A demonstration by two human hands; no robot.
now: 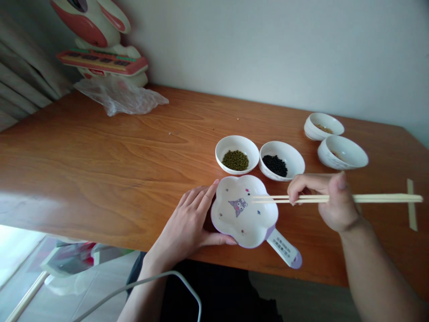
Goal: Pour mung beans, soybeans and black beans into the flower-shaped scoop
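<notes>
A white, flower-shaped shallow dish with a purple edge and a short handle (pixel 234 228) lies at the near edge of the brown wood-grain table (pixel 134 161), its handle pointing toward the lower right and bearing a label with dark print. A purple cartoon figure and small coloured marks decorate its inside, and one dark speck there is too small to identify. The left hand (pixel 192 219) rests against the dish's left side with its thumb spread wide from the other fingers, the forefinger at the upper-left rim and the thumb along the lower rim. The right hand (pixel 330 199) pinches a pair of pale wooden chopsticks (pixel 375 198) between thumb and fingers; their tips are over the dish, close together, and whether they touch it I cannot tell. Just beyond the dish stand a round white bowl of green beans (pixel 235 160) and, right beside it, a round white bowl of black beans (pixel 275 165). Farther right are two more white bowls, a back one (pixel 311 130) and a front one (pixel 355 157), each with some tan contents. A pale narrow strip (pixel 412 217) lies at the right, and a crumpled clear plastic bag (pixel 124 98) lies at the far left, before a white-and-red toy with a keyboard (pixel 100 60).
</notes>
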